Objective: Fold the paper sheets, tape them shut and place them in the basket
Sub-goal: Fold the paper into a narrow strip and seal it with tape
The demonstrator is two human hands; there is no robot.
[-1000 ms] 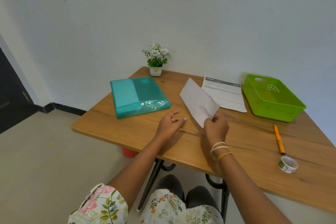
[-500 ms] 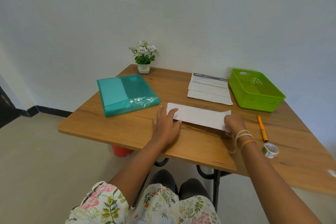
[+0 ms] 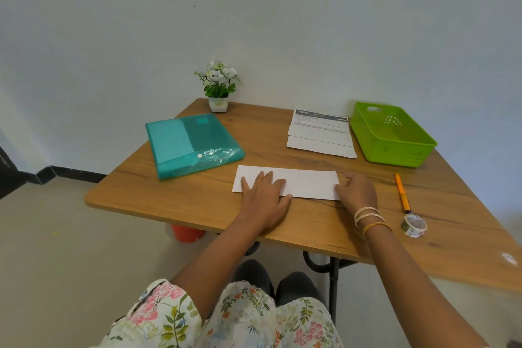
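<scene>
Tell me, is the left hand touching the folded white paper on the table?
Touching. The head view shows the left hand lying flat, palm down, its fingers spread over the left part of the folded paper, pressing it against the table.

The table (image 3: 282, 223) is showing a warm brown wood grain with darker streaks. The folded paper (image 3: 305, 182) is showing plain white. The printed sheets (image 3: 319, 135) are showing white with a dark grey header band (white numerals on it). The basket (image 3: 392, 147) is showing bright lime green. The folder (image 3: 192, 144) is showing translucent teal in two tones, with a white snap. The pen (image 3: 401, 192) is showing orange with a dark tip. The tape roll (image 3: 413, 225) is showing white with small multicoloured motifs. The plant (image 3: 219, 85) is showing white blooms, green leaves, white pot. The garment (image 3: 226, 319) is showing a cream floral print.
</scene>
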